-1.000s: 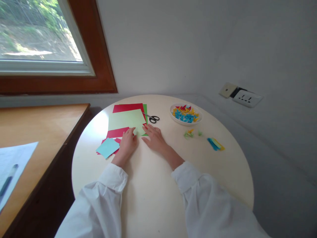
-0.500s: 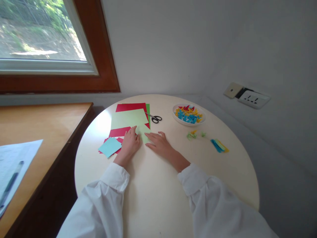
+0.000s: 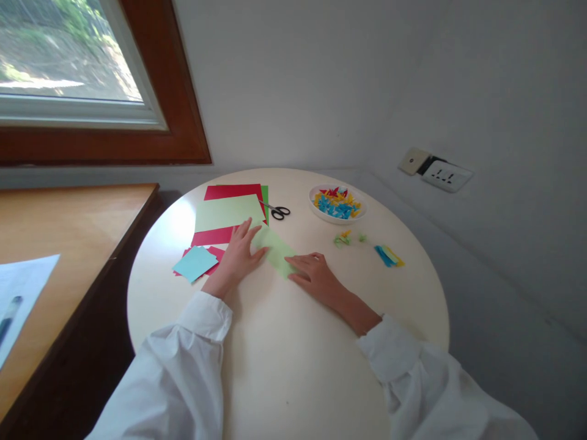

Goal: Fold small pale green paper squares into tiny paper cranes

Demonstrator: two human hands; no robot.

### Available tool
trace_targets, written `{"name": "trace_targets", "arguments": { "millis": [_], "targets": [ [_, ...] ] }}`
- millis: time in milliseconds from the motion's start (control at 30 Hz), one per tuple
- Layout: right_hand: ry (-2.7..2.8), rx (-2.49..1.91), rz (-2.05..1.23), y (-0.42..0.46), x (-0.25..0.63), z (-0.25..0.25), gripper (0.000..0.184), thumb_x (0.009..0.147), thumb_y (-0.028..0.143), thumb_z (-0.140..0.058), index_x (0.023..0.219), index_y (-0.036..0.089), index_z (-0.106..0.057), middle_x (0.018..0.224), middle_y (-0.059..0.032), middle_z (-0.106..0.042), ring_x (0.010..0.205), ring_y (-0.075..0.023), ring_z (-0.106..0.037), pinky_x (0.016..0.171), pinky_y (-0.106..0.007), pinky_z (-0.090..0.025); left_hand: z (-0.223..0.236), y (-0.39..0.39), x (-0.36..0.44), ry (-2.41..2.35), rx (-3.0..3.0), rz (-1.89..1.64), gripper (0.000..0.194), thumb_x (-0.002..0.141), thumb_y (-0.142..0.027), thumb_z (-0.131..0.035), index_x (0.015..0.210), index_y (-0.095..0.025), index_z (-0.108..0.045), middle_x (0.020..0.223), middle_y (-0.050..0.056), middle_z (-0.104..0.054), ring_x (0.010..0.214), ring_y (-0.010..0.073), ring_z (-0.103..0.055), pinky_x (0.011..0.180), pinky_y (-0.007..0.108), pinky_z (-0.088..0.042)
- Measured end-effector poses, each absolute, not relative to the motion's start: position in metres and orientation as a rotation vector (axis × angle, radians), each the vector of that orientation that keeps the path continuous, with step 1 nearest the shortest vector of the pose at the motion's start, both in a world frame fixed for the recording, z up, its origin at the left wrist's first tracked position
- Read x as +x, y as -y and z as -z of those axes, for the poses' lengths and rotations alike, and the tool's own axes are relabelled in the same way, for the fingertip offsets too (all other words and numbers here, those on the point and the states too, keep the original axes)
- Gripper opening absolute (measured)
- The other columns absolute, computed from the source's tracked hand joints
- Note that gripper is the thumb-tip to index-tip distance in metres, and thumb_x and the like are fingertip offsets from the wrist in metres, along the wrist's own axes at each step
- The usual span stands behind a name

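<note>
A light green strip of paper (image 3: 275, 249) lies slantwise on the round table, between my two hands. My left hand (image 3: 239, 252) rests at its upper left end, fingers spread and thumb apart. At the lower right end, my right hand (image 3: 317, 276) has its curled fingers and thumb closed on the paper's edge; the exact grip is partly hidden. Just behind my left hand are a larger light green sheet (image 3: 227, 211) and red paper (image 3: 233, 191). Light blue square paper (image 3: 195, 264) sits on red pieces left of my left wrist.
Black-handled scissors (image 3: 279, 212) lie beside the stacked sheets. A white plate (image 3: 315, 211) holds several small folded paper pieces. Green and yellow scraps (image 3: 343, 239) and a bundle of coloured strips (image 3: 389, 256) are at right. A wooden desk (image 3: 92, 226) stands at left.
My right hand has moved right and toward me, and the light green strip now shows longer between my hands. My left hand's fingers have spread. The whole view has shifted slightly.
</note>
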State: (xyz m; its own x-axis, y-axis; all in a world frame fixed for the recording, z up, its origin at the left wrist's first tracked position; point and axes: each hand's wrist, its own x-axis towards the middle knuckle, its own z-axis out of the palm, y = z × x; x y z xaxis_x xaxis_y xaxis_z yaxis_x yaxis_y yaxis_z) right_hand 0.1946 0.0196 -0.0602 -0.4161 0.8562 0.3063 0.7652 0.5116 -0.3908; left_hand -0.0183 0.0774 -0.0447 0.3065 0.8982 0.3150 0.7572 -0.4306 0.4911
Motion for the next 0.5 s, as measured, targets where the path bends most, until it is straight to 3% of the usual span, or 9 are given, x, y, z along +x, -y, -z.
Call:
{"name": "trace_targets", "arguments": {
  "millis": [167,300,500],
  "targets": [
    [2.236,-1.349,-0.276,-0.012,0.201,0.055,0.031,0.084,0.026,-0.055,0.114,0.022,-0.059,0.11,-0.0081,-0.068,0.1,-0.0199,-0.062,0.092,-0.04,-0.033,0.039,-0.062,-0.008,-1.075,2.463,-0.373,0.06,0.074,-0.045,-0.061,0.127,-0.02,-0.047,0.138,0.012,-0.045,0.131,0.0263,-0.036,0.111,0.045,-0.019],
    [2.21,-1.334,-0.269,-0.012,0.201,0.053,0.031,0.082,0.025,-0.059,0.112,0.021,-0.061,0.105,-0.0079,-0.07,0.096,-0.0201,-0.063,0.091,-0.039,-0.035,0.044,-0.064,-0.007,-1.075,2.462,-0.446,0.054,0.075,-0.041,-0.061,0.124,-0.02,-0.051,0.13,0.009,-0.055,0.119,0.0231,-0.049,0.102,0.036,-0.035],
    [2.111,-1.381,-0.339,-0.015,0.199,0.049,0.038,0.078,0.023,-0.062,0.116,0.023,-0.059,0.099,-0.0053,-0.071,0.092,-0.0195,-0.063,0.089,-0.037,-0.04,0.046,-0.063,-0.003,-1.035,2.535,-0.668,0.028,0.081,-0.028,-0.055,0.107,-0.018,-0.063,0.113,0.008,-0.064,0.106,0.0213,-0.057,0.092,0.033,-0.045]
  ]
}}
